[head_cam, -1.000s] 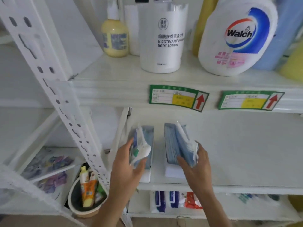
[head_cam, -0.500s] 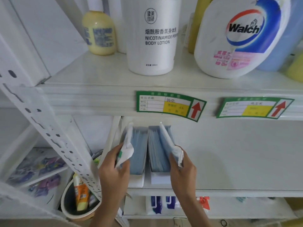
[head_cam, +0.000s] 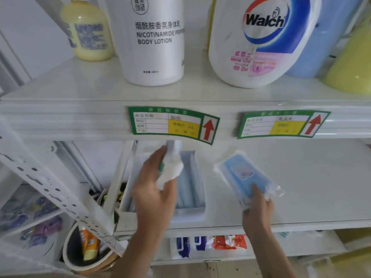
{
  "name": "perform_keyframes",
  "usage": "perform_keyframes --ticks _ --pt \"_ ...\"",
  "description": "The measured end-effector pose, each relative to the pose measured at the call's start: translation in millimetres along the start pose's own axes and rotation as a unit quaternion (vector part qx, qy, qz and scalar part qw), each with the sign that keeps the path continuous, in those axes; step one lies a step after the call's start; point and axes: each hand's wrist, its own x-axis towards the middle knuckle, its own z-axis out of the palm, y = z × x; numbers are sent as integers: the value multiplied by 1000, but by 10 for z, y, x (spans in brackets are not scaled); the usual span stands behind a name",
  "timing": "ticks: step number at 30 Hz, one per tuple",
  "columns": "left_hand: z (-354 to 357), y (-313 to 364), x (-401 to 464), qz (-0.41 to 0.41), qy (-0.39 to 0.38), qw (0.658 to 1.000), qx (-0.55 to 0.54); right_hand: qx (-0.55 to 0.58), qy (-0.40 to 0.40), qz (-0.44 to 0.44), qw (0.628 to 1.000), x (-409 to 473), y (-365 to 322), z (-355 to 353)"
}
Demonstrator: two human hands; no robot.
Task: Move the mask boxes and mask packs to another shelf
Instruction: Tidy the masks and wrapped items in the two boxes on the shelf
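Middle shelf (head_cam: 301, 187): bare white surface is seen to the right of the mask packs, up to the front edge. An open mask box (head_cam: 190, 197) sits near the shelf's left end, close to the front edge. L hand (head_cam: 154, 189) is raised over the box — fingers clamped on a blurred white pack (head_cam: 170, 169). R hand (head_cam: 258, 209) pinches the near end of a blue pack (head_cam: 243, 173), held flat-ish just beside the box, w/ thumb on top.

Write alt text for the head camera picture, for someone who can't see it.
Two hands each hold a mask pack over a white shelf: the left hand above an open mask box, the right hand gripping a blue pack. Bottles stand above.
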Motion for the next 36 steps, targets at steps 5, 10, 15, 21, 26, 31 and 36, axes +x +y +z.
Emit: perform_keyframes --ticks 5,10,15,21,26,31,36 --pt "641 153 -462 19 -131 991 -5 -95 -127 79 984 45 275 -261" --pt "1034 170 -648 178 -261 945 84 -320 -135 101 932 160 -8 -737" --pt "1491 23 -677 164 -403 857 275 -383 -54 -46 921 247 -201 -922" --pt "1479 -146 -843 85 -593 744 296 -339 -50 -118 932 121 -113 -843" --pt "908 55 -662 50 -450 886 97 -315 -66 -149 935 -5 -113 -788" --pt "-155 -272 -175 -15 -253 945 207 -323 -139 -170 920 -243 -114 -452" --pt "-568 -549 -172 -62 -395 849 345 -340 -245 -281 863 -783 107 177"
